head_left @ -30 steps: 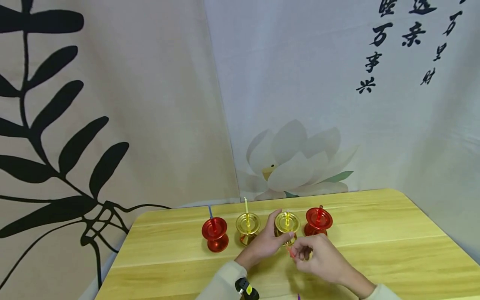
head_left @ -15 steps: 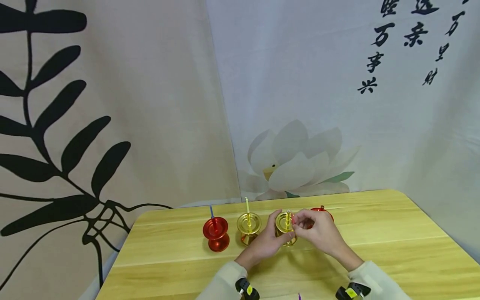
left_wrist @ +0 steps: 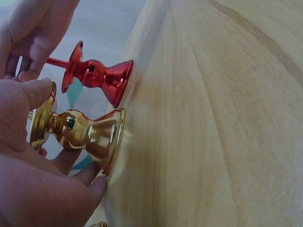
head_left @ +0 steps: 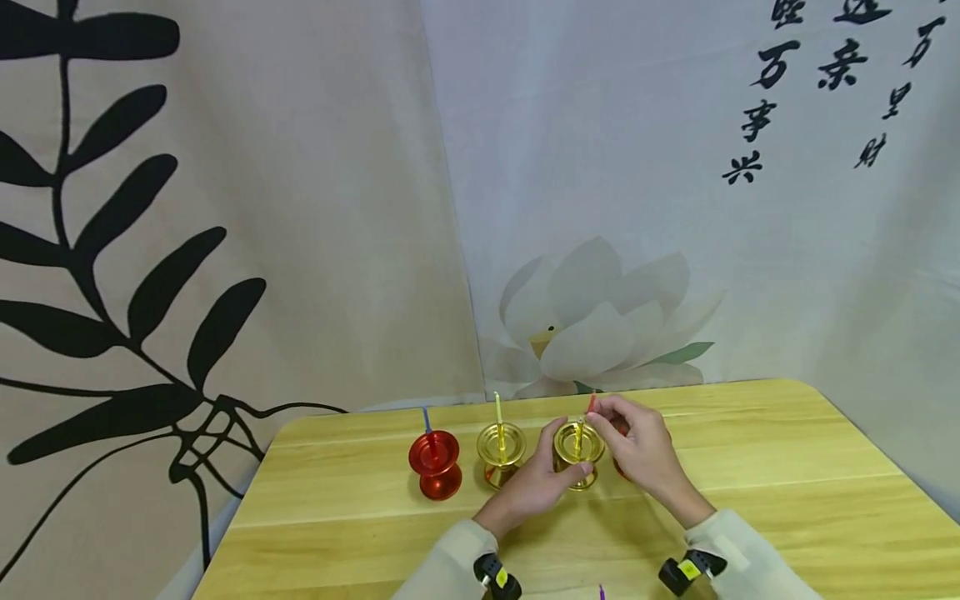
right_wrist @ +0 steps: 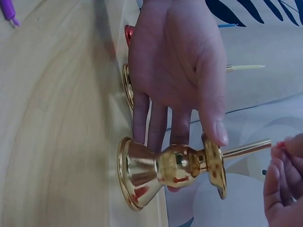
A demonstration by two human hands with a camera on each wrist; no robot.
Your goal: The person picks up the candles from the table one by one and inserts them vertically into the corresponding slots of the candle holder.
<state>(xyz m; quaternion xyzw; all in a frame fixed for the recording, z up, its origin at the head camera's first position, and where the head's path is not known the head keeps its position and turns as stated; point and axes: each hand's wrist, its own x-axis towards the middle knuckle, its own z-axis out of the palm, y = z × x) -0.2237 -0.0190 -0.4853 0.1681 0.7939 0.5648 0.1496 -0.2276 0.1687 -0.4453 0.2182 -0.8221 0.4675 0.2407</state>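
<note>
A gold candle holder (right_wrist: pixel 180 166) stands on the table, and my left hand (head_left: pixel 538 482) grips it, thumb at the front of the dish and fingers around its far side. My right hand (head_left: pixel 637 437) pinches a small red candle (head_left: pixel 592 402) between thumb and fingers. In the right wrist view the candle's lower end is right at the tip of the holder's upright tube (right_wrist: pixel 248 148). The candle stands nearly upright in the head view. Behind the right hand, a red candle holder (left_wrist: pixel 97 73) is mostly hidden in the head view.
To the left stand a red candle holder (head_left: pixel 435 467) with a blue candle (head_left: pixel 427 420) and a gold candle holder (head_left: pixel 501 446) with a pale yellow candle (head_left: pixel 498 408). A purple candle (right_wrist: pixel 8 10) lies near the front edge. A printed cloth (head_left: pixel 337 208) hangs behind the table.
My right hand has lifted the red candle from in front of the gold holder to above its tube and turned it upright. The left hand keeps its grip on the holder.
</note>
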